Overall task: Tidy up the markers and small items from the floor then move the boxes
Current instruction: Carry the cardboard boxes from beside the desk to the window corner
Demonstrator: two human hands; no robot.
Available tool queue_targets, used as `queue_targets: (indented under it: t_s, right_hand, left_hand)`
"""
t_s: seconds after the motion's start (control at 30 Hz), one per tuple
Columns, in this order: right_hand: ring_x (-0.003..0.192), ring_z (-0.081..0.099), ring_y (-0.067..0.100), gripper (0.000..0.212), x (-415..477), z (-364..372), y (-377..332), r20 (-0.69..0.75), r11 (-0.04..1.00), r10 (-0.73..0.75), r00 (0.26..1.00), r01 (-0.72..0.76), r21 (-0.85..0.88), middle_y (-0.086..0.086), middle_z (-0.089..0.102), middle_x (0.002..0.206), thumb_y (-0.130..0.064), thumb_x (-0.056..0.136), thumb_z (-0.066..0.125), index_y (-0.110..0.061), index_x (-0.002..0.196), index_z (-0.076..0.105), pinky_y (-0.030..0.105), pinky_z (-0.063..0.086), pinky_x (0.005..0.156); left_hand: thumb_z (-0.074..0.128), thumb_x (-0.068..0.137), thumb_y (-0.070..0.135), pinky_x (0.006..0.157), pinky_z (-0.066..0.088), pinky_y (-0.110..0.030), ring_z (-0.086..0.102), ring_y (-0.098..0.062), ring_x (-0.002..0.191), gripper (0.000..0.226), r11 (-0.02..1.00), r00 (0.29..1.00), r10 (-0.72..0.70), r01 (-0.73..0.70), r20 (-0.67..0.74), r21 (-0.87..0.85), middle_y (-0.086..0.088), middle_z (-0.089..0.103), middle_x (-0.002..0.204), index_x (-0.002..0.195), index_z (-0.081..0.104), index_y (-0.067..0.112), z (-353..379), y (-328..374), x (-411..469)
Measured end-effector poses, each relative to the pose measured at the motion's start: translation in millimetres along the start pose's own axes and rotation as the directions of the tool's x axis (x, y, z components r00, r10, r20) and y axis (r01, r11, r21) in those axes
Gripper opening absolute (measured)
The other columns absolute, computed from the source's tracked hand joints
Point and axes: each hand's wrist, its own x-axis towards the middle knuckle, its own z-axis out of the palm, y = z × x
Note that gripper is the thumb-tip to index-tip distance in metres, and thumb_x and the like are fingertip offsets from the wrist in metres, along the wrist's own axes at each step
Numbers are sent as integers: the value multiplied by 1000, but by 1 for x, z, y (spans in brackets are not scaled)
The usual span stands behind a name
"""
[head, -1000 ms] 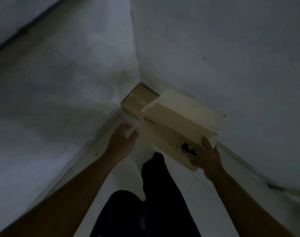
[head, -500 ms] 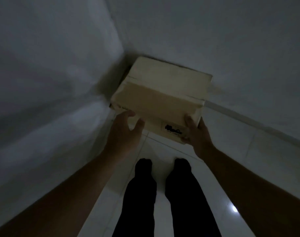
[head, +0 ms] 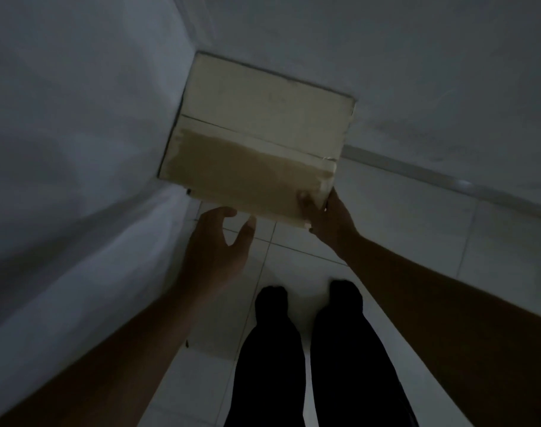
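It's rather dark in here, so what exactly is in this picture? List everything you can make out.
cardboard box: one, pale beige with a darker tan band on top, pushed into the corner where the two walls meet
walls: two, white, meeting in the corner behind the box
floor: one, white tiles with dark joints, below the box
baseboard: one, pale strip, along the foot of the wall to the right
legs: two, in black trousers, standing on the tiles
left hand: one, open, fingers spread just below the box's near edge
right hand: one, gripping the box's near right corner
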Motion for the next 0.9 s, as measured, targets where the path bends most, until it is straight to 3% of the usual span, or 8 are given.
queue_targets:
  t_s: [0.13,0.27,0.4,0.5,0.57,0.6,0.7,0.9]
  right_hand:
    - [110,58,34,78,1,-8,-10,-73,985,27,997,-39,-166,12,52,132,-55,83,62,-15,140,29,41,54,81]
    - [126,45,35,80,-20,-21,-33,-208,975,-19,978,-27,-219,17,37,145,-37,87,63,-7,146,18,26,35,80]
    - [130,42,33,73,-69,-48,-50,-178,971,19,984,-60,-233,17,35,148,-35,90,59,-9,147,21,30,36,93]
    - [111,53,25,59,-125,-80,-61,-174,975,16,985,-54,-216,14,49,136,-37,91,58,-12,140,36,33,43,88]
    - [91,52,14,50,-171,-110,-66,-195,982,-4,981,-33,-186,8,55,129,-40,91,58,-15,132,45,27,40,76]
    - [90,52,12,46,-195,-125,-65,-210,987,-4,978,-30,-156,6,56,128,-41,91,58,-16,129,48,25,40,75]
    - [116,52,19,42,-255,-156,-66,-248,997,15,969,-33,-70,4,55,133,-42,91,58,-15,124,54,30,41,91]
    - [113,55,19,38,-374,-215,-37,-349,985,112,930,-58,161,3,60,126,-44,90,58,-16,116,58,30,43,87]
  left_hand:
    - [53,90,48,90,33,-23,44,-16,125,47,1000,1000,5,-5,12,4,1,47,137,127,50,20,-2,3,-8]
    - [52,90,50,88,32,-23,43,-13,124,47,999,999,33,-33,33,-6,2,46,137,128,48,22,-11,21,-27]
    - [50,90,51,90,31,-23,42,-13,125,50,996,995,87,-88,54,26,2,45,140,130,46,21,-27,47,-49]
    - [52,91,47,92,31,-24,43,-15,124,49,989,989,139,-142,58,41,0,46,138,131,47,20,-42,71,-75]
    - [53,91,44,92,31,-24,44,-16,123,46,980,977,194,-198,85,38,-1,47,137,129,48,19,-50,95,-101]
    - [53,91,43,92,31,-23,44,-15,123,45,974,970,216,-221,109,41,-1,48,136,129,48,19,-53,108,-116]
    - [56,91,37,93,32,-22,45,-17,122,43,952,944,288,-300,160,57,-4,51,133,127,50,14,-59,136,-151]
    - [55,89,45,91,35,-24,48,-13,115,46,897,869,372,-427,326,116,-3,54,130,125,51,16,-47,187,-237]
